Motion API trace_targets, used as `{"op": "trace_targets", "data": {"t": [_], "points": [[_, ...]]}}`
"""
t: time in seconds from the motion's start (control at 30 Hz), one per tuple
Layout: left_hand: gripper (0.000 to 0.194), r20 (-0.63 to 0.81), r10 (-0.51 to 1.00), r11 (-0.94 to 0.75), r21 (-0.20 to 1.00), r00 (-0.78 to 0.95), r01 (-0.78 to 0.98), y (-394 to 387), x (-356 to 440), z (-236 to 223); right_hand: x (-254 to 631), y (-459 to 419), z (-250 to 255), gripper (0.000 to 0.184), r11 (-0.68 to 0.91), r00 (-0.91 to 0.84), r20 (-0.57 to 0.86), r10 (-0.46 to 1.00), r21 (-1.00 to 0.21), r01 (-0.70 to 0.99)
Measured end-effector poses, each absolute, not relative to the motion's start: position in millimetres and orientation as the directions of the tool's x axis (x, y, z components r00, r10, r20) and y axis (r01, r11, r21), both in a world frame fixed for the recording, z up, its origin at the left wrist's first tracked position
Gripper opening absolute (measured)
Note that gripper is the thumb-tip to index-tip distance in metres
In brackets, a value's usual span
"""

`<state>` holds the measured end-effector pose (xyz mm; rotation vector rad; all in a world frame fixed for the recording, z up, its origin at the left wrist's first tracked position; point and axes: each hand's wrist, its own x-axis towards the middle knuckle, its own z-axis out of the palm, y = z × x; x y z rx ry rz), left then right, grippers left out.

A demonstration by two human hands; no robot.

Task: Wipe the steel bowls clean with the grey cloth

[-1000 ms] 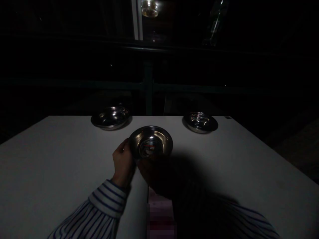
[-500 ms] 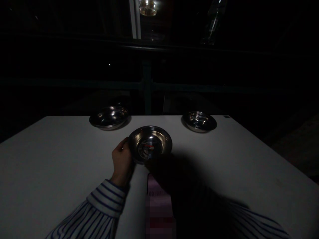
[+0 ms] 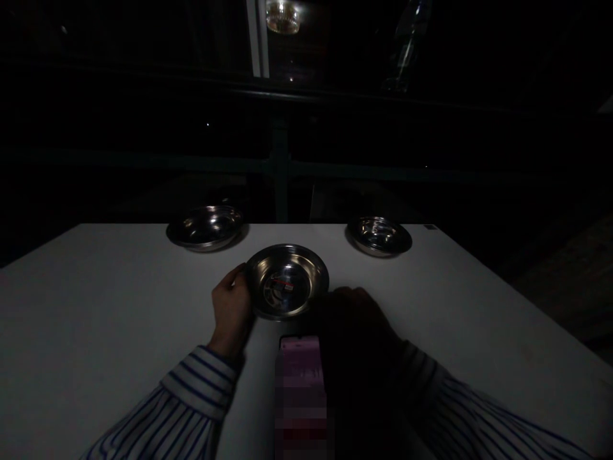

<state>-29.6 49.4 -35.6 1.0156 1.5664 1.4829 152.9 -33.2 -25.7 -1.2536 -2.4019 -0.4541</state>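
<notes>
Deep shadow hides the fingers of the right hand (image 3: 359, 319); whether they touch the bowl (image 3: 313, 275) cannot be told. Most fingers of the left hand (image 3: 232, 313) are hidden behind the bowl. Print on the label (image 3: 282, 287) inside is too small to read. The phone (image 3: 301, 364) is blurred into blocks lower down and cut off by the bottom edge, as are both striped sleeves (image 3: 191, 390).

Left hand (image 3: 232, 313) gripping, thumb (image 3: 235, 275) uppermost, right hand (image 3: 359, 326) dark in shadow, both forearms (image 3: 191, 386) angled inward
</notes>
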Motion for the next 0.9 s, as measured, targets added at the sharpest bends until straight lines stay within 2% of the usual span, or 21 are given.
{"op": "trace_targets", "data": {"t": [0.1,0.23,0.4,0.53,0.77,0.9], "points": [[0.041,-0.001,0.903,0.038,0.996,-0.43,0.079,49.3,-28.7,-34.5,168.4,-37.3,-24.3,0.023,0.502,-0.497,0.461,0.735,0.121,0.856],[0.04,-0.003,0.902,0.041,0.996,-0.432,0.079,49.9,-28.5,-34.2,159.6,-41.2,-33.8,0.021,0.463,-0.449,0.487,0.75,0.099,0.881],[0.037,0.022,0.926,0.02,0.994,-0.376,0.109,50.2,-29.4,-33.1,166.2,-37.2,-28.8,0.021,0.484,-0.481,0.455,0.749,0.12,0.867],[0.038,0.027,0.92,0.029,0.99,-0.391,0.135,50.4,-29.0,-30.7,168.6,-39.6,-27.8,0.021,0.415,-0.425,0.439,0.792,0.123,0.901],[0.036,0.024,0.93,0.038,0.986,-0.367,0.161,48.9,-27.5,-29.4,170.5,-38.5,-26.4,0.026,0.464,-0.482,0.392,0.783,0.146,0.874],[0.036,0.007,0.931,0.048,0.989,-0.364,0.14,47.8,-26.1,-28.2,169.5,-40.1,-26.6,0.027,0.482,-0.484,0.362,0.797,0.101,0.87]]}}
